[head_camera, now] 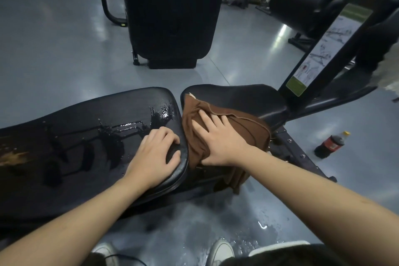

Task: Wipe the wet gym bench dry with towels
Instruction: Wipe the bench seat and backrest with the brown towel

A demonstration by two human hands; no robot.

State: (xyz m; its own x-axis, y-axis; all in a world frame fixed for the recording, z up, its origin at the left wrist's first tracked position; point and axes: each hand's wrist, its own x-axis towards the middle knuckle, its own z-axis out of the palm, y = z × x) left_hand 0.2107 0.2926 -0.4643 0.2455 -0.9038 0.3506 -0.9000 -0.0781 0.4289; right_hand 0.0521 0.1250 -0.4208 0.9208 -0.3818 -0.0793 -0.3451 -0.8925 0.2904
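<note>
Nearest the viewer, at six o'clock, two pale shoes [222, 250] stand on a grey floor [54, 39] that carries a puddle [248, 222] just beside them.

Above, the counter in question, a black padded gym bench, runs from nine to three o'clock in two sections: a long back pad [75, 136] and a smaller seat pad [248, 99], with a narrow gap between them.

The left hand [155, 155] grips the end edge of the back pad, fingers [172, 138] curled over the rim, apparently bracing.

The right hand [218, 140] lies flat on a brown towel [244, 127], fingers released and spread, pressing it onto the seat pad at about two o'clock from the left hand. Part of the towel hangs over the near edge.

Water [129, 127] stands in streaks and pools on the back pad, untouched by the towel.

Judgement: wiping of the seat section is in hand; the task is at an early stage. The next move calls for carrying the towel across the gap, toward nine o'clock.

A cola bottle [330, 144] stands on the floor at three o'clock.
</note>
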